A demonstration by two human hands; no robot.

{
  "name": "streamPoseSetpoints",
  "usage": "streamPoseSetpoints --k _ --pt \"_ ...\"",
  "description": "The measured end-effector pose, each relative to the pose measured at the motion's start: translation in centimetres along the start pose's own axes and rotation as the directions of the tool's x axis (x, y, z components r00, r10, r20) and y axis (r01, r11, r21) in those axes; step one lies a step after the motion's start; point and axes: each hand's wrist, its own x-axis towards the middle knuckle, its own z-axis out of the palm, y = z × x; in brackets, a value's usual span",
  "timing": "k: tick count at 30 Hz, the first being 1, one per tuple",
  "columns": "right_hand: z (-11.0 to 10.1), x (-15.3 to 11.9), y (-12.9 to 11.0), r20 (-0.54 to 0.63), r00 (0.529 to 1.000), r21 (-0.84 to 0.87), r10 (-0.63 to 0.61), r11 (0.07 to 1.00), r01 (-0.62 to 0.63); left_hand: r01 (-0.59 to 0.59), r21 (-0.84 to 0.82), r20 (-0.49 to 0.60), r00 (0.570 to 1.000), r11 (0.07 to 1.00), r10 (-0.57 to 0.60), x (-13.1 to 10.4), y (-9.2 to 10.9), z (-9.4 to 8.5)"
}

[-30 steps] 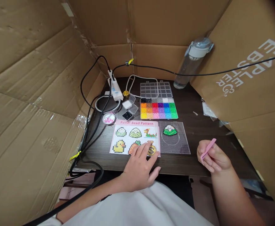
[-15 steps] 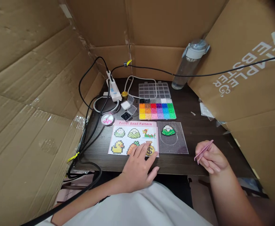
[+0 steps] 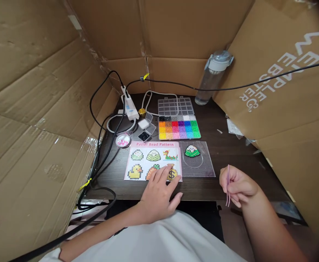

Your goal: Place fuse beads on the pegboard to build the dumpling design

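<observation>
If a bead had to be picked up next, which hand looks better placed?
Probably the right hand: it holds the pink tweezers, raised off the table. The left hand lies spread over the sheet, with no tool showing.

pattern sheet (image 3: 148,162): paper | pegboard (image 3: 207,162): plastic (rough-looking) | walls (image 3: 175,29): matt cardboard

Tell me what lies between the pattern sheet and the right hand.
Between the pattern sheet and right hand, the head view shows the pegboard, bearing a bead figure, then dark tabletop.
</observation>
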Motion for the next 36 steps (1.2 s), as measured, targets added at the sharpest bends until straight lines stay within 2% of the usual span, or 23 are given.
streamPoseSetpoints --k 5,11,15,18,20,21,23,26,29,32,34,36 --pt "0.2 0.5 -0.2 0.001 1.0 -0.084 0.003 0.997 -0.003 -0.001 0.004 -0.01 1.0 1.0 0.001 -0.1 0.1 0.0" --pt "0.4 0.9 0.0 -0.01 1.0 -0.164 0.004 0.986 -0.006 -0.048 -0.02 -0.096 0.994 0.999 0.046 -0.5 0.0 0.0" --pt "0.5 0.9 -0.2 -0.037 0.999 -0.165 0.01 0.986 -0.016 -0.101 -0.135 -0.234 0.97 0.986 0.068 -0.7 -0.3 0.0" --pt "0.6 0.9 -0.2 -0.041 0.999 -0.165 -0.013 0.986 0.006 -0.127 -0.348 -0.392 0.92 0.929 -0.021 -1.0 -0.8 0.3" --pt "0.5 0.9 -0.1 -0.041 0.998 -0.182 -0.045 0.983 0.037 -0.08 -0.545 -0.432 0.88 0.835 -0.198 -1.1 -1.1 0.5" --pt "0.4 1.0 -0.1 -0.049 0.996 -0.19 -0.068 0.98 0.057 -0.03 -0.651 -0.407 0.857 0.759 -0.316 -1.2 -1.3 0.5" --pt "0.3 1.0 0.0 -0.091 0.986 -0.192 -0.137 0.974 0.117 0.077 -0.822 -0.293 0.793 0.564 -0.534 -1.3 -1.5 0.3" --pt "0.2 1.1 -0.2 -0.218 0.931 -0.166 -0.293 0.951 0.26 0.133 -0.938 -0.147 0.686 0.321 -0.713 -1.4 -1.7 -0.6" --pt "0.5 1.1 -0.4 -0.357 0.833 -0.154 -0.423 0.906 0.394 0.106 -0.99 -0.012 0.615 0.097 -0.789 -1.7 -1.5 -2.0" --pt "1.0 1.0 -0.7 -0.448 0.731 -0.135 -0.514 0.847 0.514 0.08 -0.986 0.167 0.591 -0.149 -0.789 -2.1 -1.2 -3.5" --pt "1.3 1.0 -0.8 -0.45 0.703 -0.086 -0.55 0.811 0.579 0.1 -0.961 0.267 0.565 -0.256 -0.781 -2.5 -1.1 -4.4" --pt "1.5 1.0 -1.0 -0.437 0.702 -0.032 -0.561 0.79 0.612 0.136 -0.928 0.363 0.53 -0.346 -0.766 -2.7 -1.1 -5.4"
